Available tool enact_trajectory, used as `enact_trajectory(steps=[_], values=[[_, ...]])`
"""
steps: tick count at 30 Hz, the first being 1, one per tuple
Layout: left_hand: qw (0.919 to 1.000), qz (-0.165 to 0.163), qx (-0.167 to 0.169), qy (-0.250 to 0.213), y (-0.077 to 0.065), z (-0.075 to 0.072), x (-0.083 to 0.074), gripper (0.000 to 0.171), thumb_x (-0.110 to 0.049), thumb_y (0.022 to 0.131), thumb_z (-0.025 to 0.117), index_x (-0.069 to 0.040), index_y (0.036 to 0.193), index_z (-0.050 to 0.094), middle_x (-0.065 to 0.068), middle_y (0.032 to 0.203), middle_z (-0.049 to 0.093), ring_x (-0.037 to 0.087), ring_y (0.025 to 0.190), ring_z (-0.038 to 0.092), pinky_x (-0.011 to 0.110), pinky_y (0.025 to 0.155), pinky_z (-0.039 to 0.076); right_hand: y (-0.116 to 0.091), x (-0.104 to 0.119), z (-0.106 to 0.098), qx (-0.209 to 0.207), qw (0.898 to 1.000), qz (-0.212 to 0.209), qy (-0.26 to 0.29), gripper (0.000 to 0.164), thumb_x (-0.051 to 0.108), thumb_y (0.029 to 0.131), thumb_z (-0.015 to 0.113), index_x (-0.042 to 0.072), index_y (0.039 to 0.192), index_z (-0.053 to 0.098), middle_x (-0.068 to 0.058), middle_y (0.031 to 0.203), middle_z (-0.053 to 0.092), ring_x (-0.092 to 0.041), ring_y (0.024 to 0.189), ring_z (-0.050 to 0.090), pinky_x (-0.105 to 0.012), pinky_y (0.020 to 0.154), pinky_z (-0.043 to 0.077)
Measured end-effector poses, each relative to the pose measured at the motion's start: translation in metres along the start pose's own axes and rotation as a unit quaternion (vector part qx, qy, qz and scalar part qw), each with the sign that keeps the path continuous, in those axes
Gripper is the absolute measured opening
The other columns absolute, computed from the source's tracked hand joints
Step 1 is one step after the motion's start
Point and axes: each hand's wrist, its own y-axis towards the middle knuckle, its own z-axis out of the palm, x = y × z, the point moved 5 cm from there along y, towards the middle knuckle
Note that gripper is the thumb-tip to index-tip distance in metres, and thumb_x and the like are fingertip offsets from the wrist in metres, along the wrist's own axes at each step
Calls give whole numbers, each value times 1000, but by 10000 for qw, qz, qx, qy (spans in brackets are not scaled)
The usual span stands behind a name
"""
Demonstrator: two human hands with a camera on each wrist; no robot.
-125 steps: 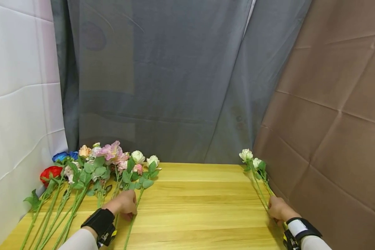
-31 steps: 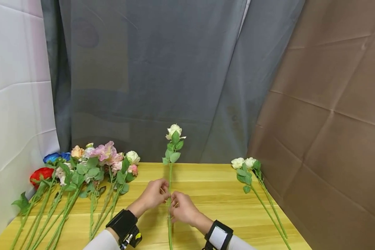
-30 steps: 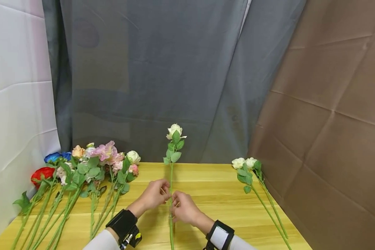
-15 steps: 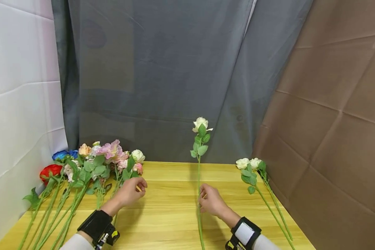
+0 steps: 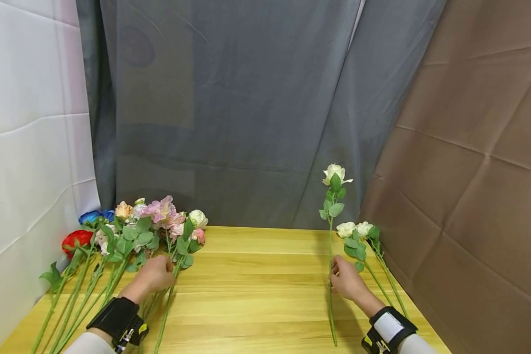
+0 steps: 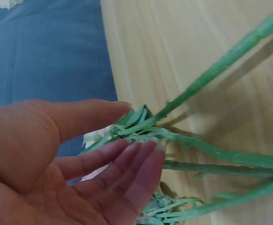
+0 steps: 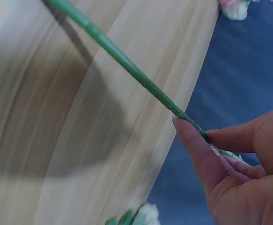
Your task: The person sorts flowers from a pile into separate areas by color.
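Note:
Between thumb and fingers, my right hand (image 5: 347, 279) pinches the stem of a white rose (image 5: 334, 175), held upright above the right part of the table. The right wrist view shows that green stem (image 7: 127, 63) running out past the fingertips. My left hand (image 5: 157, 273) is over the stems at the left. In the left wrist view, its thumb and fingers (image 6: 145, 180) are spread apart close to several green stems (image 6: 211, 75); whether they touch one is unclear. The nearest flower there is another white rose (image 5: 198, 219), its stem slanting toward the front edge.
At the left lie a red flower (image 5: 77, 240), blue flowers (image 5: 90, 217), an orange rose (image 5: 123, 210) and pink blooms (image 5: 161, 210). Two white roses (image 5: 346, 229) lie at the right. Cloth walls surround the wooden table (image 5: 256, 295): grey curtain (image 5: 256, 123), brown cloth (image 5: 469, 162).
Both hands were at the upright white rose in the middle. The left hand has let go and moved left to the flower stems; the right hand has carried the rose to the right.

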Motion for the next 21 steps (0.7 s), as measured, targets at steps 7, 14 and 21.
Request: enact_trajectory(steps=[7, 14, 21], values=[[10000, -72, -1, 35, -2, 10, 8, 34, 11, 77, 59, -14, 60, 43, -3, 54, 32, 12, 48, 32, 27, 50, 25, -3, -35, -30, -134, 9985, 230, -470, 12, -10, 94, 54, -4, 99, 44, -13, 85, 46, -23, 72, 58, -35, 55, 55], [9991, -286, 206, -250, 0, 15, 14, 38, 13, 78, 57, -15, 59, 39, -3, 58, 26, 12, 51, 26, 26, 50, 24, 2, -69, -47, -35, 9948, 375, -951, 13, -10, 92, 47, 0, 92, 39, -5, 71, 33, -18, 61, 39, -31, 54, 43], [9991, -274, 264, -178, 2, 18, 8, 46, 14, 80, 56, -18, 58, 31, -6, 59, 17, 9, 51, 19, 23, 46, 26, 3, -92, -59, -287, 9860, 257, -1624, 14, -10, 79, 51, 1, 84, 43, -2, 67, 35, -18, 60, 35, -32, 57, 31]])
